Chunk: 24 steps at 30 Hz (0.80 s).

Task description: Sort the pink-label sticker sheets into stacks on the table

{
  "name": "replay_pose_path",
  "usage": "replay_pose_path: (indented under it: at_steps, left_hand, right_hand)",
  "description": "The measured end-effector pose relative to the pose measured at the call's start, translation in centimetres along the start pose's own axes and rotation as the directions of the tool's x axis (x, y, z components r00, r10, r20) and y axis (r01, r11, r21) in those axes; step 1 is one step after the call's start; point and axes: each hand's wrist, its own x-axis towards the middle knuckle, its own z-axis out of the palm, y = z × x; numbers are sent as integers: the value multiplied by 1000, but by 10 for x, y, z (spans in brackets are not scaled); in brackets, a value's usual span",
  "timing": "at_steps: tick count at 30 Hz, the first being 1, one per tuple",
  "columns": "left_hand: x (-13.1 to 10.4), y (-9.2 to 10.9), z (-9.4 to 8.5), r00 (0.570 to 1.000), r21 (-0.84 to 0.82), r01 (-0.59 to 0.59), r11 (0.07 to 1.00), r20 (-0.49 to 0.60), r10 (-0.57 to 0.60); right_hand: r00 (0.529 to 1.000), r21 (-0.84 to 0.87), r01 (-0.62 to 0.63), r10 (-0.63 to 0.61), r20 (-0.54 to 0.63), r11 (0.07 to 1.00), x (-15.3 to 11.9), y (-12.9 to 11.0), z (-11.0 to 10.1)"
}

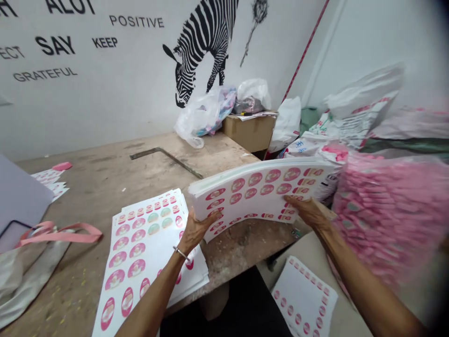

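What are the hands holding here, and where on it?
Both hold one thick stack of sticker sheets off the table: left hand at its lower left corner, right hand under its lower right edge.

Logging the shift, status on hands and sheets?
Left hand and right hand grip lifted sticker-sheet stack. Second sticker-sheet pile lies on table beneath.

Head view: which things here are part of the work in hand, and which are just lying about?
In use:
- sticker stack, held by left hand and right hand
- sticker sheets on the table

Lying about:
- cardboard box
- plastic bags
- pink strap
- metal square
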Motion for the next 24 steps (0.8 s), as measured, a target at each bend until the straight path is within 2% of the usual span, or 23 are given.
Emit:
replay_pose_path:
  at_steps: [6,12,17,19,21,24]
  left_hand:
    - [10,0,-10,997,-16,2,1000,74,0]
    - [27,6,-14,999,18,17,1000,35,-18]
    - [50,17,-11,1000,10,9,1000,22,-9]
    - [60,20,-8,995,-16,97,995,-14,-98]
    - [69,21,-5,969,-52,244,968,-21,-245]
    - [80,19,-1,876,-93,482,871,55,-479]
  right_hand:
    - [999,-45,34,-35,-8,998,0,-1,2]
    - [997,-30,83,-83,-10,996,-3,-4,10]
    - [994,-76,89,-84,65,993,1,-16,11]
    - [991,-101,38,-24,132,994,11,-24,9]
    - [975,-136,-55,82,209,989,24,-32,6]
    - [933,-206,-166,221,285,964,43,-31,1]
